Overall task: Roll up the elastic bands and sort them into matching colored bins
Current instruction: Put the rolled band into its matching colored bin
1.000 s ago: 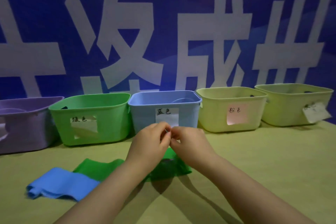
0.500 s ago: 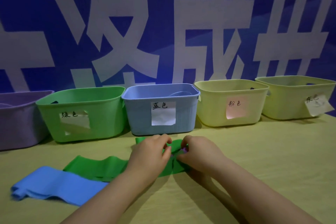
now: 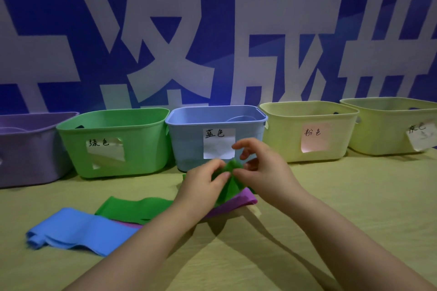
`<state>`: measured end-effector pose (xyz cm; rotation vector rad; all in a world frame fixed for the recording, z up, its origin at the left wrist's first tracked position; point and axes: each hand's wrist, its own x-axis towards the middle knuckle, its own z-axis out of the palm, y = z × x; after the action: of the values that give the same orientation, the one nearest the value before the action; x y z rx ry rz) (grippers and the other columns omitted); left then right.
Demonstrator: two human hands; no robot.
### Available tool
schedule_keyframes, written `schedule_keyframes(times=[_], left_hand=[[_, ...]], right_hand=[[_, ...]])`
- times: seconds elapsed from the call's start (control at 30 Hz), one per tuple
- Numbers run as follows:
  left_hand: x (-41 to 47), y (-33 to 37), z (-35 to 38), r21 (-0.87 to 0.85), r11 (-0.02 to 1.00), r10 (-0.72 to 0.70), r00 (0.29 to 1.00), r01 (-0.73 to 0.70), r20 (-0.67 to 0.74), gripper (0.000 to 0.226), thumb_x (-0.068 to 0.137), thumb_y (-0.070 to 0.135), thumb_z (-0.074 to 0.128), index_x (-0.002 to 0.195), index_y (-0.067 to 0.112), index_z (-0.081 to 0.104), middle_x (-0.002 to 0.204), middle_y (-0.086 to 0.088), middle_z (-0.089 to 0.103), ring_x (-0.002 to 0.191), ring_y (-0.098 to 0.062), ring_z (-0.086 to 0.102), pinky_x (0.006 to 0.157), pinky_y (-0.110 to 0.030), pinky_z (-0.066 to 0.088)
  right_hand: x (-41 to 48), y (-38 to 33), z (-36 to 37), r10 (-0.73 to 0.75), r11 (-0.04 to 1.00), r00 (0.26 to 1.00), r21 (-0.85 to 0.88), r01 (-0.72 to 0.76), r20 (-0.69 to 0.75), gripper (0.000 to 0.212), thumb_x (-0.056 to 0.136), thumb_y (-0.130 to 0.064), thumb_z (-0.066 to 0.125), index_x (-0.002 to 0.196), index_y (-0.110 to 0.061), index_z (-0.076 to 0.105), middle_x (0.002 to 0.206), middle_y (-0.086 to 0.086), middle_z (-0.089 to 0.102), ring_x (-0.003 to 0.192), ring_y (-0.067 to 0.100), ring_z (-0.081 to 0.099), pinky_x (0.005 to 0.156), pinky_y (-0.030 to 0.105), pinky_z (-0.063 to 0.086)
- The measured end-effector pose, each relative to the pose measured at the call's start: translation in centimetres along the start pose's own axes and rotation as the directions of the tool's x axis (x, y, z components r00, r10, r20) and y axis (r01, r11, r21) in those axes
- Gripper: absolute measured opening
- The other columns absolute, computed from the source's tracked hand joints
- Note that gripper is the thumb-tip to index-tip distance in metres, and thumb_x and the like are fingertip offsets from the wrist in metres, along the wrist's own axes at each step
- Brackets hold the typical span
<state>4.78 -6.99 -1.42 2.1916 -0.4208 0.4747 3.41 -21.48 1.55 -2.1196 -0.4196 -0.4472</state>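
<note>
A green elastic band [image 3: 134, 208] lies flat on the table, its right end lifted off the surface. My left hand [image 3: 201, 184] and my right hand [image 3: 262, 170] both pinch that raised green end between them, in front of the blue bin [image 3: 189, 139]. A purple band [image 3: 236, 203] shows underneath the green one, partly hidden by my left arm. A blue band [image 3: 78, 231] lies folded at the near left. The green bin [image 3: 142, 149] stands left of the blue bin.
A purple bin [image 3: 28, 156] stands at the far left. Two pale yellow bins [image 3: 283, 139] [image 3: 378, 134] with paper labels stand to the right. Behind the row rises a blue wall with large white characters. The table's right side [image 3: 354, 196] is bare.
Both hands lowered onto the green band, then lifted its right end off the table. The purple band beneath it has come into sight.
</note>
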Motion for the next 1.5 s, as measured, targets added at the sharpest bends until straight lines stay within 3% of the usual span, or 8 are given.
schedule_keyframes(times=[0.17, 0.4, 0.6, 0.77, 1.0, 1.13, 1.3, 1.5], left_hand=[[0.0, 0.7, -0.5, -0.136, 0.99, 0.008, 0.994, -0.024, -0.111, 0.016, 0.089, 0.016, 0.057, 0.076, 0.026, 0.058, 0.074, 0.005, 0.063, 0.073, -0.016, 0.059, 0.069, -0.039, 0.048], [-0.4, 2.0, -0.7, -0.293, 0.954, 0.018, 0.992, -0.055, -0.125, 0.013, 0.08, 0.039, 0.057, 0.092, 0.035, 0.058, 0.089, 0.006, 0.067, 0.084, -0.01, 0.064, 0.076, -0.043, 0.054], [-0.4, 4.0, -2.2, -0.144, 0.942, 0.267, 0.937, -0.303, -0.228, 0.027, 0.087, 0.021, 0.061, 0.102, 0.043, 0.057, 0.091, 0.011, 0.067, 0.087, -0.006, 0.063, 0.075, -0.031, 0.054], [-0.3, 4.9, -2.5, -0.307, 0.91, 0.179, 0.932, -0.278, -0.315, 0.024, 0.086, 0.012, 0.062, 0.083, 0.036, 0.061, 0.087, 0.015, 0.067, 0.084, -0.003, 0.064, 0.075, -0.026, 0.053], [-0.5, 5.5, -2.5, -0.449, 0.866, 0.106, 0.958, -0.221, -0.268, 0.017, 0.085, 0.013, 0.062, 0.083, 0.03, 0.063, 0.081, 0.015, 0.069, 0.083, -0.005, 0.065, 0.073, -0.021, 0.051], [-0.4, 6.1, -3.0, -0.432, 0.866, 0.122, 0.943, -0.253, -0.309, 0.021, 0.085, 0.009, 0.061, 0.08, 0.029, 0.064, 0.079, 0.014, 0.069, 0.079, -0.003, 0.065, 0.073, -0.019, 0.051], [-0.4, 6.2, -3.2, -0.374, 0.89, 0.143, 0.939, -0.26, -0.313, 0.031, 0.086, 0.004, 0.059, 0.079, 0.033, 0.067, 0.081, 0.016, 0.069, 0.082, -0.002, 0.065, 0.076, -0.018, 0.051], [-0.3, 5.7, -2.7, -0.368, 0.91, 0.089, 0.957, -0.19, -0.275, 0.033, 0.082, 0.004, 0.065, 0.082, 0.037, 0.064, 0.081, 0.019, 0.069, 0.081, 0.002, 0.065, 0.075, -0.015, 0.051]], right_hand=[[0.1, 0.3, 0.1, 0.18, 0.945, 0.98, 0.262, -0.198, 0.088, 0.013, 0.081, -0.023, 0.068, 0.092, -0.025, 0.062, 0.082, -0.007, 0.062, 0.076, 0.008, 0.061, 0.07, 0.023, 0.051], [0.2, -0.5, -0.6, 0.069, 0.94, 0.994, 0.338, -0.036, -0.086, 0.028, 0.076, 0.0, 0.07, 0.08, -0.026, 0.06, 0.075, -0.004, 0.059, 0.071, 0.008, 0.057, 0.066, 0.016, 0.05], [-0.6, -2.2, -1.0, -0.037, 0.898, 0.99, 0.429, 0.094, -0.139, 0.024, 0.074, 0.005, 0.069, 0.081, -0.015, 0.057, 0.077, 0.0, 0.06, 0.073, 0.01, 0.06, 0.068, 0.022, 0.054], [-0.7, -2.7, -1.1, 0.036, 0.726, 0.994, 0.686, 0.045, -0.103, 0.02, 0.078, -0.001, 0.065, 0.092, -0.015, 0.06, 0.088, 0.004, 0.064, 0.083, 0.013, 0.063, 0.075, 0.023, 0.053], [-0.8, -2.9, -1.3, 0.035, 0.751, 0.989, 0.657, 0.069, -0.145, 0.021, 0.081, 0.002, 0.061, 0.089, -0.017, 0.063, 0.079, 0.006, 0.062, 0.073, 0.01, 0.061, 0.067, 0.017, 0.052], [-0.7, -3.3, -1.8, -0.004, 0.728, 0.984, 0.673, 0.127, -0.181, 0.024, 0.079, 0.007, 0.06, 0.081, -0.016, 0.068, 0.074, -0.005, 0.068, 0.073, 0.004, 0.064, 0.066, 0.015, 0.05], [-0.9, -3.6, -1.8, -0.032, 0.733, 0.984, 0.664, 0.144, -0.178, 0.017, 0.076, 0.002, 0.064, 0.085, -0.012, 0.068, 0.08, 0.002, 0.069, 0.076, 0.008, 0.064, 0.07, 0.018, 0.053], [-0.6, -2.5, -1.3, -0.063, 0.893, 0.964, 0.417, 0.171, -0.26, 0.032, 0.076, -0.001, 0.07, 0.081, -0.032, 0.067, 0.082, -0.004, 0.07, 0.083, 0.015, 0.065, 0.078, 0.027, 0.054]])
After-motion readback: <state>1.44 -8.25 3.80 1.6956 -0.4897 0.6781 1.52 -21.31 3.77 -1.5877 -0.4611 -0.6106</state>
